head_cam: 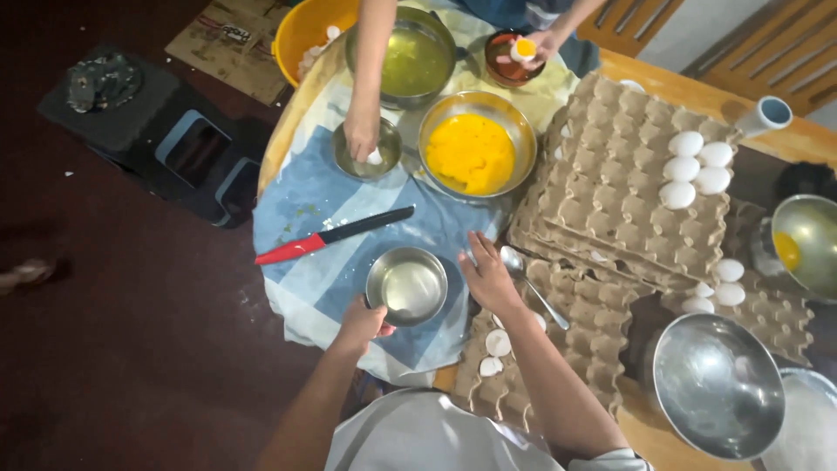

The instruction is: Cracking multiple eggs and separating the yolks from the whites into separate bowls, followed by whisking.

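Small steel bowl (406,285) sits near the bench's near edge on the blue cloth (305,187), left hand (362,324) pinching its rim. Right hand (488,277) spread, empty, beside the spoon (527,281) (egg-separating step, likely); next move calls for an egg (685,144).

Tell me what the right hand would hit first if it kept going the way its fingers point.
The right hand points up-table, away from the person; first in line looks like the steel bowl of yolks, though the egg tray stack's edge may be close.
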